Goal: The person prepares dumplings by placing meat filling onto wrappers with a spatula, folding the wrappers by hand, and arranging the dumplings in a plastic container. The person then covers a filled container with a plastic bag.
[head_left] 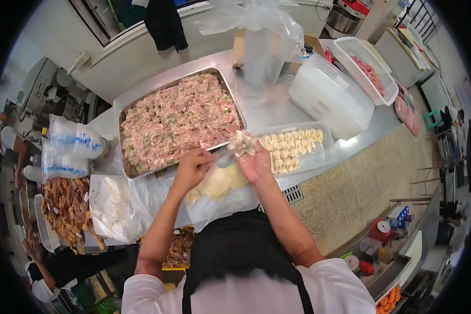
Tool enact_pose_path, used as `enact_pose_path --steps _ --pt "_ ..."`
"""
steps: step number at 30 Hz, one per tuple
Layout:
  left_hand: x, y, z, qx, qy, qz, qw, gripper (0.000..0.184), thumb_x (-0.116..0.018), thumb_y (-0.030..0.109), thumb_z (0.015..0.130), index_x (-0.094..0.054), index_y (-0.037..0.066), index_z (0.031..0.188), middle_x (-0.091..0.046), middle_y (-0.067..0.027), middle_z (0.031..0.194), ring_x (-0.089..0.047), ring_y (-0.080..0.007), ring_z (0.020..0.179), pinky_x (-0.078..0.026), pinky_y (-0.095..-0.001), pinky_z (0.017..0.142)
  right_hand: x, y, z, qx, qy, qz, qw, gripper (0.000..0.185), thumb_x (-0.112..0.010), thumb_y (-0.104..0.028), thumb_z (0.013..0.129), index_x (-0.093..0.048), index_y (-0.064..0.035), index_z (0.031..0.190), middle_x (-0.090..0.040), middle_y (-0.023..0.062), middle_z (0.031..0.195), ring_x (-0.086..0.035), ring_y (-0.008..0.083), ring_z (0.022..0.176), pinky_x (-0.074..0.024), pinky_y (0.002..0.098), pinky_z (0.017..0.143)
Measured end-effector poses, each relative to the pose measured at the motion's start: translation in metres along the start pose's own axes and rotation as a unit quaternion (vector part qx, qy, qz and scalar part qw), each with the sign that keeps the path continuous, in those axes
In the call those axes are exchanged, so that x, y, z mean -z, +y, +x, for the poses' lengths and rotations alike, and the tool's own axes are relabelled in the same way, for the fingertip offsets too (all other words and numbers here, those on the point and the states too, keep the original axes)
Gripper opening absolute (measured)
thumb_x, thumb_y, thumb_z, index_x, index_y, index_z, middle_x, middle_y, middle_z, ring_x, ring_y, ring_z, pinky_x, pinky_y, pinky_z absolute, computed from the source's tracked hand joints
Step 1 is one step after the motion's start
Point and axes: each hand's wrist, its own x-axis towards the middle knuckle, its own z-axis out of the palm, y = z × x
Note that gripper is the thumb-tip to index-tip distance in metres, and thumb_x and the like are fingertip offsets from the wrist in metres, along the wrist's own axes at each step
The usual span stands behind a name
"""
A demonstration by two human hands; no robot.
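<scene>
My right hand point(256, 163) holds a dumpling point(242, 143) with pale, ruffled wrapper edges, in front of the meat tray's near right corner. My left hand point(194, 168) is closed, its fingers curled and pinched together near the tray's front edge; whatever it may hold is hidden. Below and between the hands lies a stack of thin, pale yellow wrappers point(214, 183) on plastic sheeting. The large metal tray point(121, 152) holds pink minced meat point(178, 118) flecked with green. To the right of my right hand, a clear plastic container point(324, 152) carries rows of folded dumplings point(288, 146).
At the left are bagged plastic containers point(73, 149), a pile of brown, glazed-looking food point(65, 209) and a white bag point(112, 206). A translucent box point(329, 97) and a white basket point(345, 52) of meat stand at the right. Another person point(42, 282) is at the far left.
</scene>
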Motion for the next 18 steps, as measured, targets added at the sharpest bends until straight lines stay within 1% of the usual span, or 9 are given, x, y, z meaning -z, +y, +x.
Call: enact_pose_path --steps 2,3,9,11,12,14,15,17,18 --pt "-0.005 -0.01 -0.009 -0.079 -0.007 0.18 0.981 0.024 -0.071 -0.003 0.083 -0.077 0.006 0.104 -0.066 -0.0115 0.082 -0.062 -0.0228 0.065 -0.049 -0.0317 0.059 0.004 -0.001 0.008 0.034 0.006 -0.022 0.999 0.046 -0.029 -0.025 0.109 -0.047 0.0051 0.138 -0.052 0.0219 0.14 -0.052 0.0371 0.128 -0.0385 0.0532 0.115" --pt "0.001 0.013 -0.015 -0.052 -0.01 0.208 0.977 0.023 -0.072 -0.003 0.081 -0.077 0.005 0.102 -0.064 -0.0133 0.082 -0.063 -0.0288 0.069 -0.049 -0.0351 0.062 0.007 -0.002 0.013 0.037 0.005 -0.02 0.999 0.046 -0.029 -0.025 0.109 -0.047 0.0051 0.138 -0.052 0.0219 0.14 -0.052 0.0371 0.128 -0.0385 0.0532 0.115" --pt "-0.016 0.03 -0.021 -0.1 0.068 0.188 0.975 0.026 -0.072 -0.005 0.079 -0.077 0.005 0.102 -0.062 -0.0125 0.08 -0.064 -0.0286 0.072 -0.049 -0.0371 0.063 0.004 0.002 0.007 0.072 -0.005 -0.057 0.996 0.045 -0.031 -0.023 0.108 -0.045 0.0069 0.138 -0.056 0.0202 0.132 -0.056 0.0329 0.123 -0.0415 0.0499 0.112" --pt "-0.017 0.016 -0.021 -0.083 0.053 0.175 0.98 0.026 -0.072 -0.005 0.079 -0.077 0.005 0.103 -0.061 -0.0125 0.079 -0.064 -0.0281 0.072 -0.049 -0.0367 0.063 0.001 -0.001 0.001 0.046 -0.142 -0.056 0.987 0.045 -0.037 -0.021 0.105 -0.042 0.0056 0.141 -0.056 0.0199 0.13 -0.056 0.0321 0.123 -0.0426 0.0464 0.111" --pt "-0.016 0.013 -0.019 -0.069 0.03 0.16 0.984 0.027 -0.072 -0.005 0.078 -0.077 0.005 0.103 -0.061 -0.0126 0.079 -0.064 -0.0276 0.073 -0.049 -0.0363 0.064 -0.003 -0.004 -0.004 0.051 -0.144 -0.056 0.987 0.045 -0.037 -0.021 0.105 -0.042 0.0056 0.141 -0.056 0.0199 0.13 -0.056 0.0321 0.123 -0.0426 0.0464 0.111" --pt "-0.007 0.035 -0.02 -0.056 0.029 0.136 0.989 0.027 -0.071 -0.006 0.078 -0.076 0.003 0.104 -0.061 -0.0125 0.079 -0.063 -0.0274 0.071 -0.049 -0.0362 0.063 -0.003 -0.01 -0.018 0.042 -0.217 -0.182 0.958 0.056 -0.055 -0.008 0.093 -0.038 0.0049 0.144 -0.054 0.0145 0.136 -0.055 0.0285 0.124 -0.0436 0.04 0.109" --pt "-0.001 0.048 -0.019 -0.056 0.036 0.137 0.988 0.027 -0.071 -0.006 0.078 -0.076 0.003 0.103 -0.062 -0.0122 0.078 -0.063 -0.0274 0.07 -0.049 -0.0364 0.063 0.003 -0.007 -0.019 0.043 -0.213 -0.183 0.959 0.056 -0.055 -0.008 0.093 -0.038 0.0049 0.144 -0.054 0.0145 0.136 -0.055 0.0285 0.124 -0.0436 0.04 0.109" --pt "0.003 0.067 -0.02 -0.055 0.04 0.134 0.989 0.029 -0.07 -0.008 0.077 -0.076 0.003 0.103 -0.063 -0.0124 0.078 -0.062 -0.0267 0.068 -0.048 -0.0362 0.062 0.012 0.004 -0.014 0.22 -0.145 -0.46 0.848 0.061 -0.067 0.002 0.08 -0.048 0.0029 0.138 -0.063 0.0141 0.124 -0.064 0.0274 0.112 -0.0517 0.037 0.095" --pt "0.003 0.069 -0.021 -0.057 0.037 0.133 0.989 0.029 -0.07 -0.008 0.077 -0.076 0.003 0.103 -0.063 -0.0124 0.078 -0.062 -0.0267 0.068 -0.048 -0.0362 0.062 0.012 0.002 -0.014 0.223 -0.144 -0.46 0.847 0.061 -0.067 0.002 0.08 -0.048 0.0029 0.138 -0.063 0.0141 0.124 -0.064 0.0274 0.112 -0.0517 0.037 0.095"
